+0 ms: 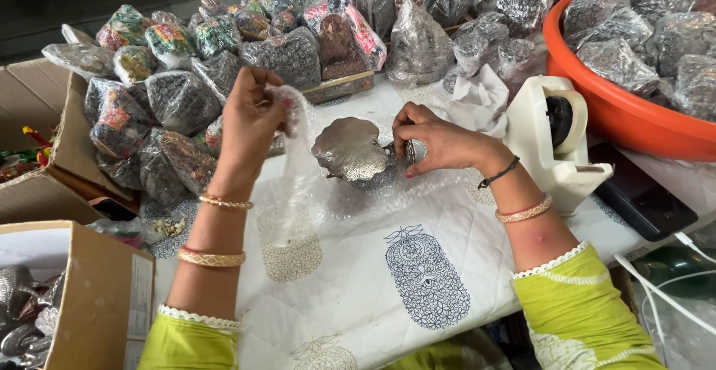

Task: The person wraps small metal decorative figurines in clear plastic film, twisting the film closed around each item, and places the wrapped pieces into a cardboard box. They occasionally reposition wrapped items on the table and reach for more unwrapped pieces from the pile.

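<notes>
A silver embossed metal dish (pixel 350 151) rests on a sheet of clear bubble wrap (pixel 298 183) on the printed white cloth. My left hand (pixel 250 120) pinches the left edge of the bubble wrap and lifts it up beside the dish. Against the dish's right side, my right hand (pixel 436 142) has its fingers curled on the dish's rim and the wrap under it. Both wrists carry gold bangles, and the sleeves are lime green.
A white tape dispenser (pixel 556 142) stands right of my right hand. An orange tub (pixel 619 113) of wrapped items sits at the far right. Several wrapped bundles (pixel 183 101) pile up behind and left. Cardboard boxes (pixel 82 280) stand at the left edge. A black phone (pixel 641 202) lies at right.
</notes>
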